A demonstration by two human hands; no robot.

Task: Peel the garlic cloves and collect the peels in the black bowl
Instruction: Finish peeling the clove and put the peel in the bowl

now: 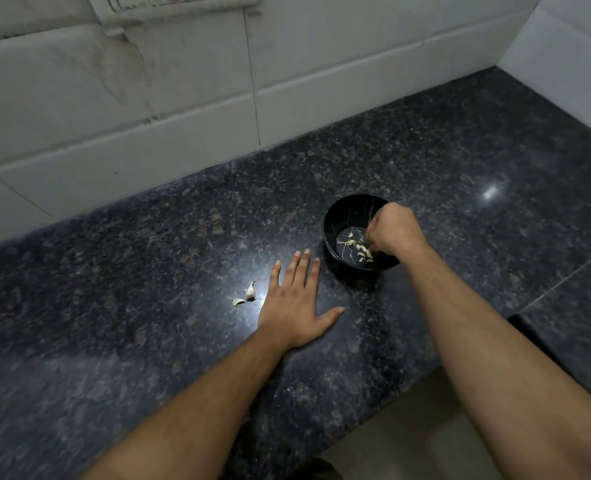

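granite surface (425,157) first, dark and speckled, running back to a tiled wall (148,98); everything the task needs sits near its middle. next in size, the two arms reach forward from the near edge. the left hand (295,303) lies flat on the stone, palm down, its fingers (301,271) straight and spread, holding nothing. the right hand (392,232) dips over the near right rim of the black bowl (335,216), fingers curled down into it; whether they pinch a clove, a peel or nothing is hidden by the back of the hand, so i cannot tell.

inside the bowl lie small pale pieces (359,249) and thin stringy bits; they look like cloves mixed with skin, though they are too small to sort. smallest of all, two garlic scraps (247,294) sit on the stone just left of the left hand, well apart from the bowl.

judging from this, the step is either picking out a clove to peel or dropping skin in. to do it well, keep the bowl from sliding: the free left hand is close enough to steady its side. pinch one piece only, lift clear of the rim before peeling, and keep the papery skin over the bowl so it falls in. the two scraps on the stone will likely need sweeping in later.
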